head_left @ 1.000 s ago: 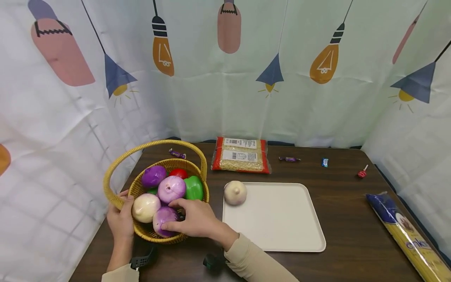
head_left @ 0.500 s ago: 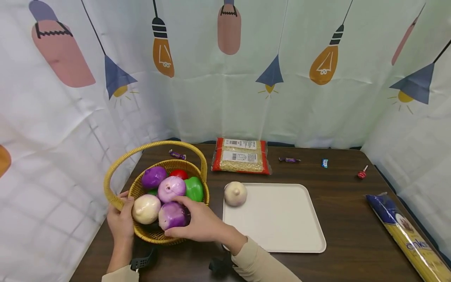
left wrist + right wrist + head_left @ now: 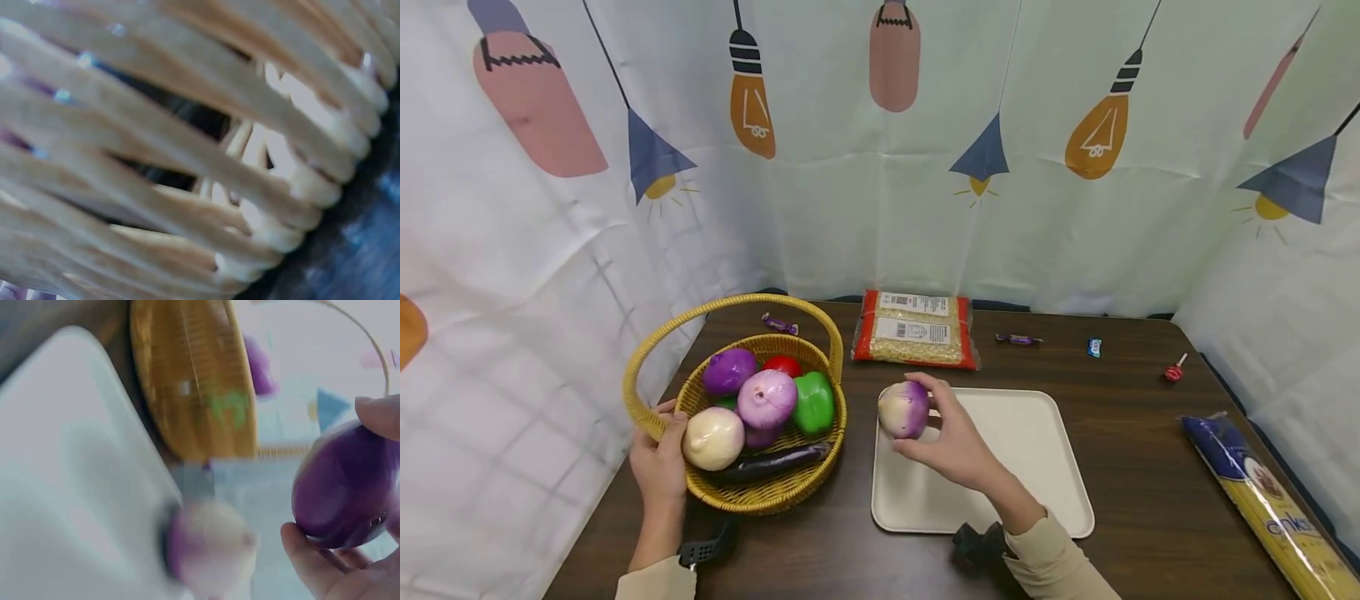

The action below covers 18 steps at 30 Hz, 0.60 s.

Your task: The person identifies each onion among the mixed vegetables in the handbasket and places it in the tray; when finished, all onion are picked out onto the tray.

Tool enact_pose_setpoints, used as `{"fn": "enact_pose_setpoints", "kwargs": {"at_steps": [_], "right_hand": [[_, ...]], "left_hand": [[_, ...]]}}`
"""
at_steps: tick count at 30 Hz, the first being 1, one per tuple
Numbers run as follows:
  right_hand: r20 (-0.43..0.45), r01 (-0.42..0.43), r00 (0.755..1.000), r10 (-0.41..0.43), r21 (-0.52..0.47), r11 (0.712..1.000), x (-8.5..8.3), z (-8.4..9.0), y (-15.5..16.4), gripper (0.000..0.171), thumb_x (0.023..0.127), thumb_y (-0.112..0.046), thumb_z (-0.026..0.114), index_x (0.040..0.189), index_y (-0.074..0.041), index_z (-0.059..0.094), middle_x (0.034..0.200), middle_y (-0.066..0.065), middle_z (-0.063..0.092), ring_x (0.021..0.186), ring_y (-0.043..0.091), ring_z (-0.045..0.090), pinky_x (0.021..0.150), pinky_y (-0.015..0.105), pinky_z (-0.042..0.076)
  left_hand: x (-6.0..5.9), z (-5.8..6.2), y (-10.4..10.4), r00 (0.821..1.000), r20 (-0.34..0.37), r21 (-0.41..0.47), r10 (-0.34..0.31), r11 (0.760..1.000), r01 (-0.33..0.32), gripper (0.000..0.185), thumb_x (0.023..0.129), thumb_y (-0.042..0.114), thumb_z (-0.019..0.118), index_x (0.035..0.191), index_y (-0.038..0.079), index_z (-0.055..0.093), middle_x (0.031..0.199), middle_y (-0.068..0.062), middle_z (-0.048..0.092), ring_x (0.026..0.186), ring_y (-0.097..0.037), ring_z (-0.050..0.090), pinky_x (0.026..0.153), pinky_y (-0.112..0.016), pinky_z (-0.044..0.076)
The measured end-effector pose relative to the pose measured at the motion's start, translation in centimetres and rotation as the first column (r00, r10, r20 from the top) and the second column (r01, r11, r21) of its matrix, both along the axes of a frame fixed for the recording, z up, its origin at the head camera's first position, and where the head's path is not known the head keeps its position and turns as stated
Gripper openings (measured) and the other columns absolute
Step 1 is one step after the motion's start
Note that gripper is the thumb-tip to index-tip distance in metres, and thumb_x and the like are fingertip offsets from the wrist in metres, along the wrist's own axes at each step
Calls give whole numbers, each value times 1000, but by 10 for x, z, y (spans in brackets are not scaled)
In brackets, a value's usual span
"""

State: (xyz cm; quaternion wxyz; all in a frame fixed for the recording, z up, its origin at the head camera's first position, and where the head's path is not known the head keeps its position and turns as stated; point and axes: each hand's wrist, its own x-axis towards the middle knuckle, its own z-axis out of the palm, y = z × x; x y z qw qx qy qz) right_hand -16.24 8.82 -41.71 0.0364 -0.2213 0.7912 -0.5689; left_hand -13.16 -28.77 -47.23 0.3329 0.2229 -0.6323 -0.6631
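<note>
The right hand [image 3: 958, 442] holds a purple-white onion [image 3: 903, 409] w/ thumb below and fingers curled over the top, so the round thing cannot roll out. It is in the centre of the head frame, above the upper left corner of the cream tray [image 3: 1037, 467]. In the right wrist view the same onion [image 3: 347, 484] fills the right side of the frame, w/ a fingertip on top and the palm under it, and a blurred pale-purple round shape is seen lower centre on the tray; I cannot tell what it is.

The left hand [image 3: 658, 467] is at lower left of the head frame. It grips the rim of the wicker basket [image 3: 760, 498] near the base of the handle, prob. to keep the basket steady. Thumb is on the inside of the rim; the other fingers are hidden behind the rim. The left wrist view shows only woven strands [image 3: 187, 175] very close, blurred.

The right forearm comes from the bottom edge and goes up-left, wrist bent a little back. The left forearm goes almost straight up from the bottom left.

In the basket: white onion [image 3: 713, 437], pink onion [image 3: 767, 398], purple veg [image 3: 729, 371], green pepper [image 3: 813, 402], smth red [image 3: 782, 365], dark eggplant [image 3: 771, 463] along the front
</note>
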Motion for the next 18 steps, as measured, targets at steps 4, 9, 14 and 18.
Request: {"fn": "enact_pose_setpoints", "kwargs": {"at_steps": [4, 9, 14, 18], "right_hand": [[79, 89, 993, -88, -15, 996, -11, -7, 30, 82, 76, -4, 80, 142, -10, 33, 139, 15, 31, 116, 36, 52, 95, 50, 48], [85, 195, 975, -203, 93, 976, -31, -19, 60, 78, 77, -9, 79, 140, -8, 33, 135, 18, 39, 116, 35, 51, 94, 49, 49], [47, 246, 965, -259, 195, 950, -40, -22, 82, 80, 78, -12, 78, 142, -5, 32, 131, 22, 45, 109, 34, 53, 86, 40, 51], [54, 211, 972, -229, 225, 951, -44, -29, 92, 78, 76, -13, 81, 140, -6, 38, 131, 20, 44, 106, 32, 51, 81, 34, 47]], "left_hand": [[-3, -2, 0, 1000, -20, 0, -4, 1000, 4, 12, 91, 9, 63, 89, -3, 61, 110, -2, 62, 100, -9, 53, 84, -14, 38], [-2, -3, 0, 1000, 5, 5, -1, 1000, 1, 12, 91, 11, 63, 88, 0, 60, 110, 2, 62, 100, -7, 53, 83, -13, 38], [0, -2, -1, 1000, 10, -11, 15, 1000, -14, 9, 92, 11, 63, 87, 3, 62, 107, 3, 62, 98, -7, 53, 83, -12, 37], [0, -1, -1, 1000, 8, -23, 14, 1000, -13, 9, 92, 11, 63, 87, 3, 62, 108, 2, 62, 99, -7, 53, 84, -12, 36]]}}
